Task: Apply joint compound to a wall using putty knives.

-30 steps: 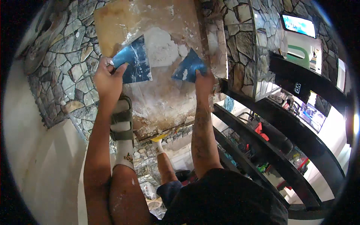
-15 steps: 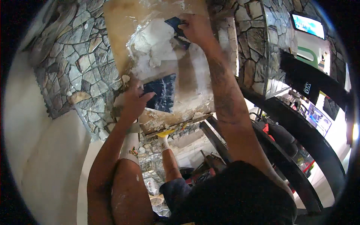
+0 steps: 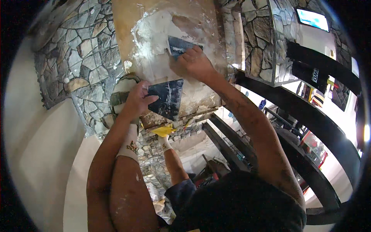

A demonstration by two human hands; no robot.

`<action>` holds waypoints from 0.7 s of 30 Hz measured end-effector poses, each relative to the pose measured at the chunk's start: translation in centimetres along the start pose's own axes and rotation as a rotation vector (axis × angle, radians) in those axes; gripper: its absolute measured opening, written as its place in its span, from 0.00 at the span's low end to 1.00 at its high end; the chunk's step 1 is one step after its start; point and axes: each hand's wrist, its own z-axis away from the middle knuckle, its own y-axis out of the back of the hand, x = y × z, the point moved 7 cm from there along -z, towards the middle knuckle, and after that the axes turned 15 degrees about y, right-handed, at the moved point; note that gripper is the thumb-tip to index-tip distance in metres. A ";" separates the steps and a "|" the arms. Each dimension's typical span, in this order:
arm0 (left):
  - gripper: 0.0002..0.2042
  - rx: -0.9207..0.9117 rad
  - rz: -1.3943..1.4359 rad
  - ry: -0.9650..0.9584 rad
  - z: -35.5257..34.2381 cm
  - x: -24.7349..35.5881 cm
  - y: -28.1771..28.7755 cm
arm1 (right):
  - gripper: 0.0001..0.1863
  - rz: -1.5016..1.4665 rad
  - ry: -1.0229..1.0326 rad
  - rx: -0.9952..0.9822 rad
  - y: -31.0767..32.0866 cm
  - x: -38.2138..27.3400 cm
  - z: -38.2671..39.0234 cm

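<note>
My left hand (image 3: 139, 101) is closed on a wide dark putty spreader (image 3: 168, 99), its thumb laid over the face, which is streaked with white putty. The spreader is over the lower part of a tan board (image 3: 125, 23). Farther up, my right hand (image 3: 196, 65) grips a second dark putty spreader (image 3: 181, 45), also smeared white, with its blade at the board's surface. A layer of whitish putty (image 3: 152, 34) covers much of the board's middle, with a bare brownish patch near the right spreader. I cannot tell how firmly either blade presses.
Irregular stone cladding (image 3: 83, 50) lies left of the board. My foot, in a yellow shoe (image 3: 164, 130), stands below its lower edge. Dark curved beams (image 3: 309, 96) run along the right, near a lit screen (image 3: 312, 19).
My right hand has come down the board toward me with its spreader. The thick white putty at the top now looks thinner and smoothed. My left hand has barely moved.
</note>
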 end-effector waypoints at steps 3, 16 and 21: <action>0.18 0.042 -0.207 -0.122 0.4 -0.3 1.1 | 0.09 -0.022 -0.038 0.050 1.8 -1.2 0.0; 0.18 -0.109 0.078 -0.033 0.2 -0.5 0.6 | 0.16 -0.127 -0.249 -0.113 1.6 6.4 -1.6; 0.20 -0.050 -0.121 0.023 -0.7 0.5 -0.4 | 0.12 -0.163 -0.278 -0.109 -1.7 3.7 -0.6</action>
